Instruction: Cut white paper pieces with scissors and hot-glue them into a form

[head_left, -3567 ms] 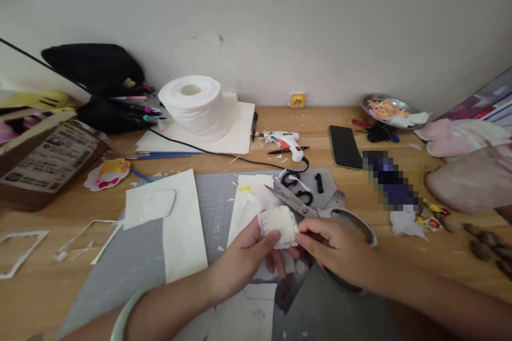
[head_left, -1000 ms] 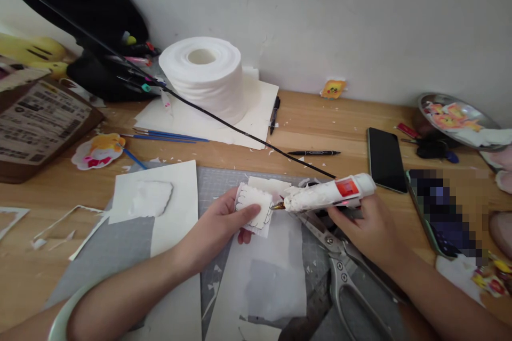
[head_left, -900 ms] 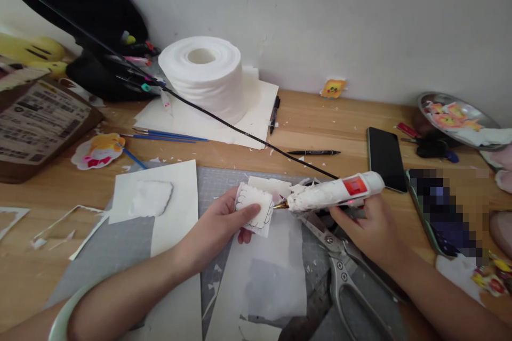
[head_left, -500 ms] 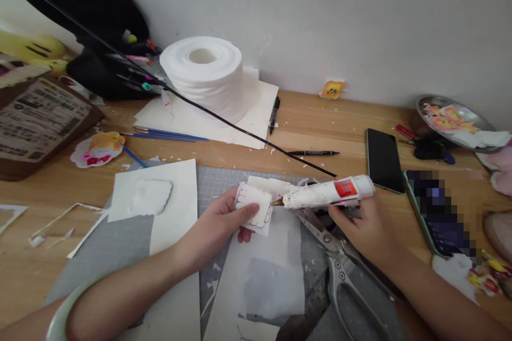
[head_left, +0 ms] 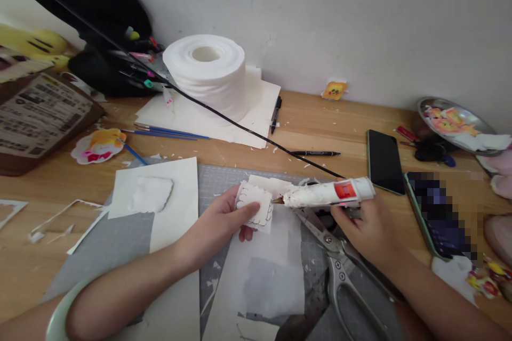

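Pinched in my left hand (head_left: 228,213) is a small white paper piece (head_left: 256,205) with a scalloped black outline, my thumb lying on its face. My right hand (head_left: 366,218) is wrapped round the handle of a white glue gun (head_left: 320,193) with an orange-red patch. The gun's metal tip points left, at the right edge of the paper piece; whether they touch is hard to tell. Silver scissors (head_left: 340,261) lie below the gun. White paper sheets (head_left: 224,298) rest on the grey cutting mat (head_left: 96,261) under my hands.
A white tissue roll (head_left: 212,77) stands at the back. Two phones (head_left: 385,161) and a metal bowl (head_left: 460,122) of paper pieces are on the right. A cardboard box (head_left: 40,117) and paint palette (head_left: 96,149) sit left. A black cable (head_left: 192,100) crosses the view.
The view has shifted very slightly. Both hands keep their holds, and the glue gun's tip remains at the paper's right edge.
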Tool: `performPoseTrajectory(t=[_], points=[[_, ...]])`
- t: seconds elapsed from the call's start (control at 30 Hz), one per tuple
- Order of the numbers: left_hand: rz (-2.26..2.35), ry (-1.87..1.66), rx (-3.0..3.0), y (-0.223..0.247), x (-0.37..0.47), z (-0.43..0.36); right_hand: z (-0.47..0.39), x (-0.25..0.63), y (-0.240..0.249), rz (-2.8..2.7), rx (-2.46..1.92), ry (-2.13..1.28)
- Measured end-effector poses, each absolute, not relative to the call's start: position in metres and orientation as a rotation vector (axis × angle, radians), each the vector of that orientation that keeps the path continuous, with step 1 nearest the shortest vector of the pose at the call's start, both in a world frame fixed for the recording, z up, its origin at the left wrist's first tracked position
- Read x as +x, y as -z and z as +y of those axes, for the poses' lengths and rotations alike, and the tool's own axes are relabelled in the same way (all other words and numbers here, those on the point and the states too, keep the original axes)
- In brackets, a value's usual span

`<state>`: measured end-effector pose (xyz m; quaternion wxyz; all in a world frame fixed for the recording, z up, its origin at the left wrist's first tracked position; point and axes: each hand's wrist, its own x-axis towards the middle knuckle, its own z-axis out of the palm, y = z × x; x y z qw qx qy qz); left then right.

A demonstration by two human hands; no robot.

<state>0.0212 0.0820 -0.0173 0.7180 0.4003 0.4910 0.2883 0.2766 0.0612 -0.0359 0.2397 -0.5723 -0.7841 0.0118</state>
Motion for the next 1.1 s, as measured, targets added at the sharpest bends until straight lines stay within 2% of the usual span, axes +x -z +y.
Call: performPoseTrajectory(t=[0.47, 1.1], points=[[1.093, -0.568, 0.939, 0.0162, 0.0199, 0.082, 0.0635, 0.278, 0.0372, -2.175, -1.382, 0.05], [1.108, -0.553, 0.95, 0.0169, 0.0199, 0.0818, 0.0628, 0.2808, 0.0401, -2.192, -1.34, 0.005]])
